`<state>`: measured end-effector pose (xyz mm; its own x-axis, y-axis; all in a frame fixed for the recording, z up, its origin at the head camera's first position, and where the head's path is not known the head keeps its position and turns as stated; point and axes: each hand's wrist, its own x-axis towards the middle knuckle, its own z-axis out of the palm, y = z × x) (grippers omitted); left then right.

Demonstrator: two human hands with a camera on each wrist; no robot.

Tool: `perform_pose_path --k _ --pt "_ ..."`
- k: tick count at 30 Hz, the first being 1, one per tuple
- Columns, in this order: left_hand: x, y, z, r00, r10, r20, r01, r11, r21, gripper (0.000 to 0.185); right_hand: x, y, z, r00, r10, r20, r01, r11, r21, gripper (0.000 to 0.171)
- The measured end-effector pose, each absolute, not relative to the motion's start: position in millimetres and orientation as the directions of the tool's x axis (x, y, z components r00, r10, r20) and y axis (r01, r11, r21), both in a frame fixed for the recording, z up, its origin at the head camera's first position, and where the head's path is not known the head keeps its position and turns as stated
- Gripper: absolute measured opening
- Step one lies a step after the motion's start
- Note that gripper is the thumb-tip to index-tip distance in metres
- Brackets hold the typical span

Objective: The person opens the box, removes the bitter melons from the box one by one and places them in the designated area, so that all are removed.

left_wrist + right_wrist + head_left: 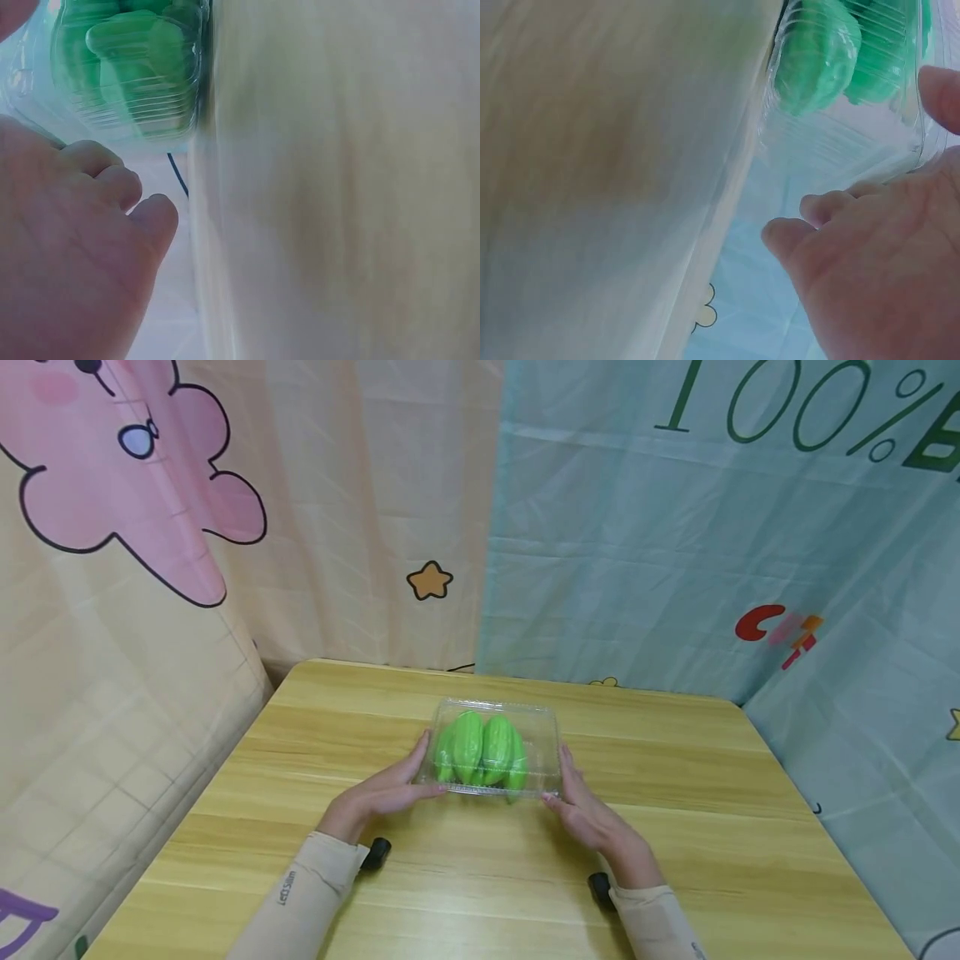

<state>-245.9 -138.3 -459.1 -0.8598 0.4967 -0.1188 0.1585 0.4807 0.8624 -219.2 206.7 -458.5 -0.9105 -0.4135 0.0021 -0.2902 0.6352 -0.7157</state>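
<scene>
A clear plastic clamshell box (542, 739) is held between both hands, close over the middle of the wooden table. Several green ribbed fruits (468, 747), shaped like star fruit, show through its lid. My left hand (386, 789) grips the left side, thumb at the near corner and fingers along the wall. On the opposite side, my right hand (588, 814) holds the box the same way. In the left wrist view the box (161, 120) lies just past the fingertips. The right wrist view has the right thumb (941, 94) at the box's rim.
The table (465, 877) has a light wood grain. Patterned curtains (360, 527) hang behind its far edge and along the sides. A small black device (377, 854) sits at the left wrist, another (601, 889) at the right.
</scene>
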Motion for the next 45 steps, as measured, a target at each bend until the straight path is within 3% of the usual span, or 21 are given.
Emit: perform_pose_path --k 14,33,41,45 --pt "-242.2 -139.6 -459.5 -0.846 0.522 -0.112 0.184 0.481 0.857 0.093 -213.3 204.4 -457.1 -0.923 -0.385 -0.014 -0.272 0.676 -0.685 0.069" --pt "-244.2 -141.5 -460.4 -0.837 0.544 -0.061 0.25 0.478 0.842 0.073 -215.1 203.3 -459.7 -0.92 -0.392 0.002 -0.29 0.678 -0.675 0.07" --pt "-245.1 -143.4 -458.0 -0.84 0.534 -0.095 0.211 0.482 0.851 0.076 -214.5 207.0 -453.1 -0.921 -0.383 0.065 -0.329 0.68 -0.655 0.076" --pt "-245.3 -143.3 -457.9 -0.839 0.536 -0.095 0.207 0.475 0.855 0.078 -213.0 209.8 -451.5 -0.933 -0.359 0.026 -0.28 0.68 -0.677 0.083"
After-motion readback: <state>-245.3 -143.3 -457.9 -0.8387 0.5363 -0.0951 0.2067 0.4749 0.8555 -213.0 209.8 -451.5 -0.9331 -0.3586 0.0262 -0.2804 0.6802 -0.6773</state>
